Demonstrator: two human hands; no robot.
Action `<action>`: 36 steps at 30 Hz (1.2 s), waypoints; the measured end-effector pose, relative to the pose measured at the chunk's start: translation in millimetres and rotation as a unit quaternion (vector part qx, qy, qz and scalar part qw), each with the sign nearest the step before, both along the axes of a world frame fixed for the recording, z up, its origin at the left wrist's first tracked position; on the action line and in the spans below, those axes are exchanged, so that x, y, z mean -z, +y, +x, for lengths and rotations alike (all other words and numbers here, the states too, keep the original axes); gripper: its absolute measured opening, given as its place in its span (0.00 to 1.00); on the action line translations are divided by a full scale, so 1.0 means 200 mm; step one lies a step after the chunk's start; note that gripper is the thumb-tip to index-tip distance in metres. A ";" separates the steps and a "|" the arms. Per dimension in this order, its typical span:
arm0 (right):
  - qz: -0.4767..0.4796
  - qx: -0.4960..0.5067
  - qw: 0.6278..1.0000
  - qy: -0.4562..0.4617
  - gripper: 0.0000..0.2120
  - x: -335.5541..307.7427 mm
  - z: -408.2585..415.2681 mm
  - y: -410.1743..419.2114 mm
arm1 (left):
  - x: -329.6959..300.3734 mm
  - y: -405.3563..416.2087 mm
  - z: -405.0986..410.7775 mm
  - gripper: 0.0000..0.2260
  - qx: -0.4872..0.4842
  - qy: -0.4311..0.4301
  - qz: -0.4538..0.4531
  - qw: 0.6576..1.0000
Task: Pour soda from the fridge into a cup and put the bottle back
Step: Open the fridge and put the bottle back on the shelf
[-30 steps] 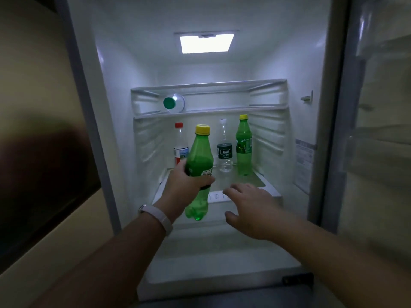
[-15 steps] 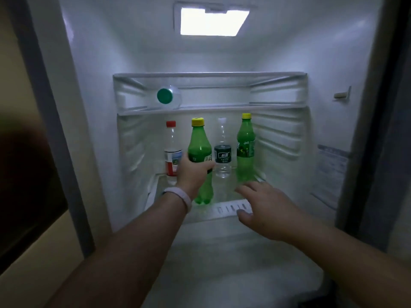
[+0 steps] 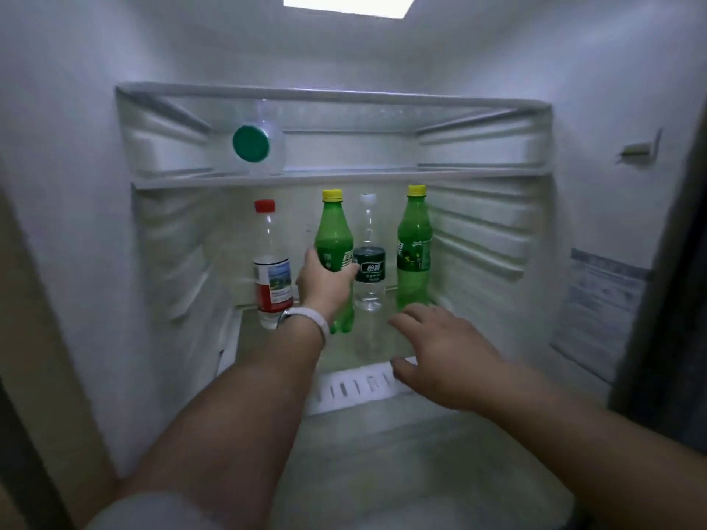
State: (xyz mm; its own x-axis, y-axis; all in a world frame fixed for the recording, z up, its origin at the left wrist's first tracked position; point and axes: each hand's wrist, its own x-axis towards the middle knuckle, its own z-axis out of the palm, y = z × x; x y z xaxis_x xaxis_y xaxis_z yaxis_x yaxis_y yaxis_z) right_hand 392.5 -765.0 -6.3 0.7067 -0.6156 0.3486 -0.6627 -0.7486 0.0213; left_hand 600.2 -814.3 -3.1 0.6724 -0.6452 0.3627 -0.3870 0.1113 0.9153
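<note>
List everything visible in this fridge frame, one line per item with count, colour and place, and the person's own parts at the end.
green plastic soda bottle with yellow cap: 1, green, lower shelf, gripped by the left hand
second green soda bottle with yellow cap: 1, green, lower shelf, far right of the row
clear bottle with dark green label: 1, clear, white cap, between the two green bottles
clear bottle with red cap and red label: 1, lower shelf, far left
clear bottle with round green cap: 1, lying on the upper shelf, cap toward camera
ceiling light: 1, white, lit
white wristband: 1, left wrist
left hand: wrapped around the soda bottle
right hand: open, empty, over the shelf front
</note>
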 end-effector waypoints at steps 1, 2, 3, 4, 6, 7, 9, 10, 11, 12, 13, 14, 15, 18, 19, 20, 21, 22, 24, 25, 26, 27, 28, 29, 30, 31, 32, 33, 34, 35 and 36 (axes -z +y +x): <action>0.000 -0.001 1.000 -0.002 0.26 0.01 0.00 -0.01 | 0.00 -0.01 0.01 0.20 0.001 -0.001 0.002 1.000; 0.000 -0.001 1.000 -0.003 0.26 0.01 0.00 -0.02 | 0.00 -0.03 0.02 0.21 0.002 -0.001 0.004 1.000; 0.003 0.001 1.000 -0.003 0.25 0.02 0.00 -0.02 | 0.00 -0.04 0.02 0.21 0.002 0.000 0.008 1.000; 0.005 0.003 1.000 -0.002 0.25 0.02 0.00 -0.03 | 0.00 -0.05 0.03 0.21 0.002 0.000 0.012 1.000; 0.010 0.007 1.000 -0.002 0.26 0.02 0.00 -0.03 | 0.00 -0.06 0.05 0.22 0.004 0.000 0.019 1.000; 0.013 0.007 1.000 -0.003 0.26 0.03 -0.01 -0.03 | 0.00 -0.06 0.05 0.22 0.006 0.000 0.022 1.000; 0.018 0.005 1.000 -0.003 0.27 0.03 -0.03 -0.03 | 0.00 -0.05 0.04 0.23 0.008 0.004 0.023 1.000; 0.020 0.004 1.000 -0.002 0.27 0.04 -0.03 -0.02 | 0.00 -0.05 0.04 0.24 0.011 0.010 0.022 1.000; 0.022 0.004 1.000 -0.001 0.27 0.04 -0.04 -0.02 | 0.00 -0.04 0.03 0.25 0.014 0.019 0.025 0.999; 0.023 0.004 1.000 0.000 0.27 0.04 -0.05 -0.01 | 0.00 -0.03 0.02 0.27 0.016 0.024 0.028 0.999; 0.023 0.005 1.000 0.001 0.27 0.03 -0.06 0.00 | -0.01 -0.01 0.00 0.31 0.018 0.029 0.033 0.999; 0.022 0.005 1.000 0.001 0.27 0.02 -0.07 0.01 | -0.01 0.01 -0.01 0.36 0.019 0.033 0.034 0.999; 0.021 0.005 1.000 0.000 0.27 0.01 -0.08 0.02 | -0.02 0.03 -0.02 0.42 0.019 0.040 0.041 0.998; 0.019 0.007 1.000 -0.004 0.28 0.00 -0.12 0.07 | -0.03 0.13 -0.10 0.52 0.004 0.033 0.062 0.998; 0.016 0.004 1.000 -0.005 0.28 -0.01 -0.13 0.09 | -0.02 0.17 -0.14 0.51 -0.001 0.028 0.067 0.997; 0.012 0.000 1.000 -0.007 0.28 -0.01 -0.15 0.11 | -0.02 0.20 -0.17 0.49 0.004 0.025 0.060 0.998; 0.009 -0.005 1.000 -0.010 0.27 -0.02 -0.16 0.14 | -0.02 0.25 -0.20 0.47 0.016 0.031 0.057 0.998; 0.007 -0.010 1.000 -0.014 0.27 -0.02 -0.18 0.16 | -0.01 0.30 -0.22 0.44 0.035 0.037 0.054 0.997; 0.000 -0.021 1.000 -0.018 0.27 -0.03 -0.21 0.21 | -0.02 0.44 -0.29 0.38 0.082 0.035 0.063 0.994; -0.004 -0.026 0.999 -0.020 0.27 -0.03 -0.23 0.23 | -0.03 0.52 -0.32 0.34 0.101 0.021 0.074 0.992; -0.006 -0.032 0.999 -0.023 0.27 -0.03 -0.25 0.25 | -0.02 0.58 -0.33 0.30 0.118 0.004 0.075 0.990; -0.008 -0.038 0.999 -0.027 0.27 -0.03 -0.27 0.27 | -0.02 0.65 -0.35 0.27 0.132 -0.025 0.082 0.987; -0.008 -0.043 0.999 -0.030 0.27 -0.03 -0.29 0.29 | -0.01 0.72 -0.37 0.25 0.145 -0.054 0.089 0.984; -0.005 -0.045 0.999 -0.028 0.27 -0.03 -0.31 0.32 | 0.00 0.79 -0.39 0.25 0.142 -0.097 0.105 0.979; -0.002 -0.048 0.998 -0.026 0.26 -0.03 -0.33 0.34 | 0.01 0.86 -0.41 0.25 0.129 -0.146 0.122 0.973; -0.001 -0.053 0.998 -0.023 0.26 -0.02 -0.34 0.36 | 0.02 0.92 -0.42 0.26 0.105 -0.213 0.145 0.961; -0.001 -0.060 0.998 -0.022 0.25 -0.02 -0.36 0.38 | 0.04 0.98 -0.43 0.27 0.078 -0.285 0.159 0.942; 0.002 -0.066 0.998 -0.023 0.25 -0.01 -0.38 0.41 | 0.06 1.03 -0.44 0.28 0.058 -0.349 0.169 0.920; 0.004 -0.071 0.997 -0.022 0.25 -0.01 -0.40 0.43 | 0.07 1.09 -0.45 0.28 0.044 -0.396 0.179 0.899; 0.008 -0.075 0.997 -0.018 0.26 0.00 -0.41 0.46 | 0.09 1.15 -0.47 0.29 0.032 -0.431 0.187 0.882; 0.012 -0.080 0.997 -0.012 0.27 0.00 -0.43 0.48 | 0.10 1.20 -0.48 0.30 0.018 -0.458 0.188 0.869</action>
State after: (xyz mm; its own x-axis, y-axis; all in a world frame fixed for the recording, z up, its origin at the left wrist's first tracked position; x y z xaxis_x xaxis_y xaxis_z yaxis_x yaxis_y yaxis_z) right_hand 306.6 -668.5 -7.2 0.7878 -0.5045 0.3533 -0.5352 -0.8446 -0.0127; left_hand 503.7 -574.3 -23.5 0.1907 -0.8486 0.4934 -0.9744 -0.1027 0.2000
